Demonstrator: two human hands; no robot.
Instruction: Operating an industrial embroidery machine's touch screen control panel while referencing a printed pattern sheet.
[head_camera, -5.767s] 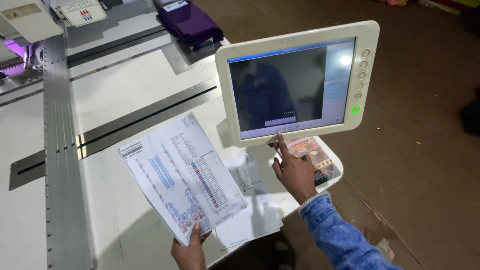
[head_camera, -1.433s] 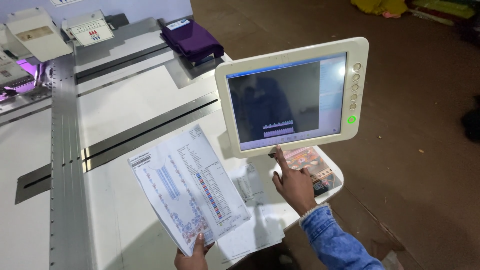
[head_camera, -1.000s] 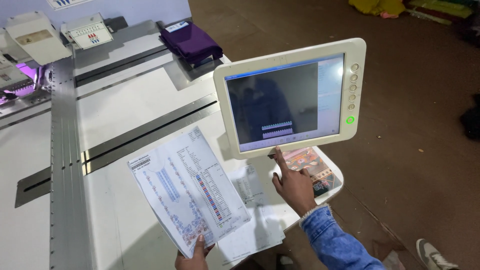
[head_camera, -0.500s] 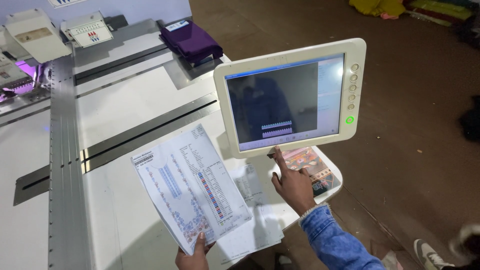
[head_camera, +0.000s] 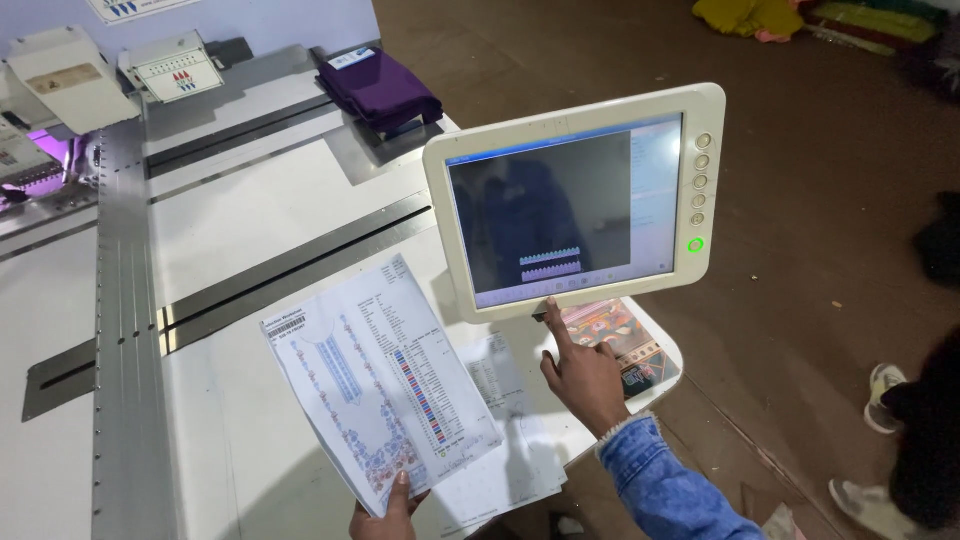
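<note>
A thin, floppy white printed paper sheet (head_camera: 385, 385), light and easily creased, is pinched at its six o'clock corner by the left hand (head_camera: 388, 512) over the white table (head_camera: 260, 210), while the right hand (head_camera: 585, 375), forefinger extended and the rest curled, is pressed to the cream-framed touchscreen monitor (head_camera: 575, 200) at its six o'clock edge.

My right hand (head_camera: 585, 375) touches the cream-framed touchscreen monitor's (head_camera: 575, 200) lower edge; my left hand (head_camera: 385, 512) holds the printed white paper sheet (head_camera: 380, 395) left of it, over the white machine table (head_camera: 270, 200).

— How are the hands?
— Right hand (head_camera: 585, 375) raised, index finger stretched upward, other fingers curled, blue sleeve at the wrist.
— The left hand (head_camera: 388, 512)?
— Low at the frame's edge, thumb pinching upward.
</note>
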